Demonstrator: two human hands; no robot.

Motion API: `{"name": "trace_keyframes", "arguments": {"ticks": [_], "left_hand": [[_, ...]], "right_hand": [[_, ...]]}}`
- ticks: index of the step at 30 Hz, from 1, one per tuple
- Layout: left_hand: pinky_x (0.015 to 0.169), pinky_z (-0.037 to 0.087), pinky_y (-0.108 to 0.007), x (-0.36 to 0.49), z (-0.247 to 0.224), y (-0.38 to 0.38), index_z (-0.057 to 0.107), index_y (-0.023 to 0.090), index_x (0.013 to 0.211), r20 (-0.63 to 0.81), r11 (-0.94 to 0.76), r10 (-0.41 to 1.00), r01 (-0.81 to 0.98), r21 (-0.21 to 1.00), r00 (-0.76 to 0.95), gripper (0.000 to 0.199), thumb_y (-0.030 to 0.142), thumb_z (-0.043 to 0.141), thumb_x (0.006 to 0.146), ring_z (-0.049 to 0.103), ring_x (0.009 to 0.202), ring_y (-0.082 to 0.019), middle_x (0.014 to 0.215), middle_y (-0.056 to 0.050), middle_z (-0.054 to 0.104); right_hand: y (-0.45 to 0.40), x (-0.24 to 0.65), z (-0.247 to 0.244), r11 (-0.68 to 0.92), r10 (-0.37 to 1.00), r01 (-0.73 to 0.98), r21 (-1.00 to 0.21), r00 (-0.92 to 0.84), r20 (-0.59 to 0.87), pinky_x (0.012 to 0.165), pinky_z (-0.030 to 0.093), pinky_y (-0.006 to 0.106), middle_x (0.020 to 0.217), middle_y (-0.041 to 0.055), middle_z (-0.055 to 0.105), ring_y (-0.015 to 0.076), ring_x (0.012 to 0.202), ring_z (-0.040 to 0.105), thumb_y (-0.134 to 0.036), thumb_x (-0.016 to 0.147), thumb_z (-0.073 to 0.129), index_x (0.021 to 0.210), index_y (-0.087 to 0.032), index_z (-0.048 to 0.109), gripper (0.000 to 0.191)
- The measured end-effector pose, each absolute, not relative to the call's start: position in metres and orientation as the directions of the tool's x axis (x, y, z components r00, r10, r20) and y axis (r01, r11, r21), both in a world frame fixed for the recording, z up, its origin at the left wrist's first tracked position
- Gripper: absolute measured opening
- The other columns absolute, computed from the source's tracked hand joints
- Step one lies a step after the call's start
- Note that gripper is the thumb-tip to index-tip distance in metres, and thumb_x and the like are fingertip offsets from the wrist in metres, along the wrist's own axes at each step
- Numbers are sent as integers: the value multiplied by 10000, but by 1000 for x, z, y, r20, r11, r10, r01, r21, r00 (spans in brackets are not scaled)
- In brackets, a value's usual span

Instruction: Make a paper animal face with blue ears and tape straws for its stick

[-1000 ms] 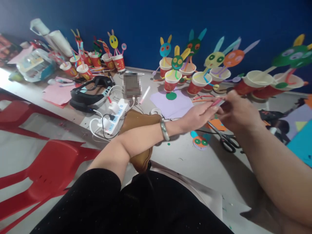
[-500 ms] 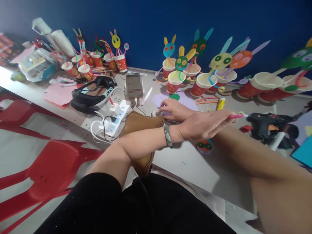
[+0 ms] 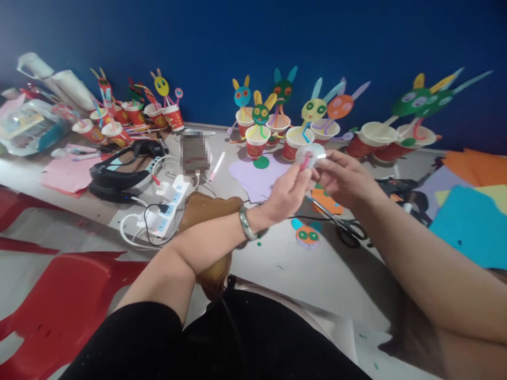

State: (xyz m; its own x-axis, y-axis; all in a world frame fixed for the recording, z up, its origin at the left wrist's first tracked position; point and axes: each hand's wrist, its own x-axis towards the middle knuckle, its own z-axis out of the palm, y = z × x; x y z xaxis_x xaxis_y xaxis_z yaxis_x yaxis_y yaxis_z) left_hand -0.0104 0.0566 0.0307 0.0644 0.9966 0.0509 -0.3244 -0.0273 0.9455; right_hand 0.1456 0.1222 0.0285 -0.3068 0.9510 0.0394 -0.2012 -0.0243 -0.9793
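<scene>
My two hands meet above the table. My right hand (image 3: 344, 177) grips a roll of clear tape (image 3: 317, 150) between thumb and fingers. My left hand (image 3: 283, 195), a bangle (image 3: 246, 224) at its wrist, is closed on a thin pink stick (image 3: 305, 160), whose end shows against the tape roll; its exact kind is unclear. Below them lie an orange paper face (image 3: 308, 236) with green eyes, a pair of scissors (image 3: 350, 230) and a piece of orange paper (image 3: 328, 201). Behind my left hand, a green disc (image 3: 261, 162) rests on purple paper (image 3: 247, 177).
Red paper cups (image 3: 257, 142) holding paper animal figures line the blue wall. A brown pouch (image 3: 214, 208), a power strip (image 3: 174, 203) with cables and a black headset (image 3: 114, 177) sit at left. Coloured sheets (image 3: 473, 224) and a black glue gun (image 3: 400, 186) lie at right.
My right hand has picked up the tape roll from the table. My left hand has drawn back from the right with the pink stick, and my arms are uncrossed. The camera view has shifted right.
</scene>
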Motion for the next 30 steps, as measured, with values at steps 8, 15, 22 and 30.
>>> {"name": "trace_keyframes", "arguments": {"ticks": [8,15,22,30], "left_hand": [[435,180,-143,-9,53,58,548,186,896,-225,250,968,-391,886,111,280,214,439,1153,216,425,-30,564,126,289],[440,192,-147,-12,43,58,655,169,1023,-205,228,973,-315,921,106,246,273,471,1150,225,453,-33,626,110,288],[441,174,-149,-15,35,57,685,188,1089,-170,220,967,-287,932,191,230,396,591,1109,220,465,-31,644,103,285],[422,138,-127,-13,42,56,463,210,797,-317,392,904,-261,882,285,339,301,619,1083,206,420,-8,582,128,292]], "right_hand": [[68,165,32,-94,965,-378,-921,-262,10,835,634,330,1138,37,814,181,955,730,-478,733,979,966,-266,797,364],[73,173,28,-228,952,-435,-871,-289,-105,777,671,276,1047,55,831,172,820,746,-531,848,871,1079,-238,807,378],[69,168,36,-355,913,-411,-840,-344,-217,626,640,186,931,27,799,116,663,685,-503,985,736,959,-225,746,279],[70,168,27,-342,894,-295,-892,-396,-212,512,592,210,640,-8,641,129,537,598,-629,893,813,854,-225,662,433]]}}
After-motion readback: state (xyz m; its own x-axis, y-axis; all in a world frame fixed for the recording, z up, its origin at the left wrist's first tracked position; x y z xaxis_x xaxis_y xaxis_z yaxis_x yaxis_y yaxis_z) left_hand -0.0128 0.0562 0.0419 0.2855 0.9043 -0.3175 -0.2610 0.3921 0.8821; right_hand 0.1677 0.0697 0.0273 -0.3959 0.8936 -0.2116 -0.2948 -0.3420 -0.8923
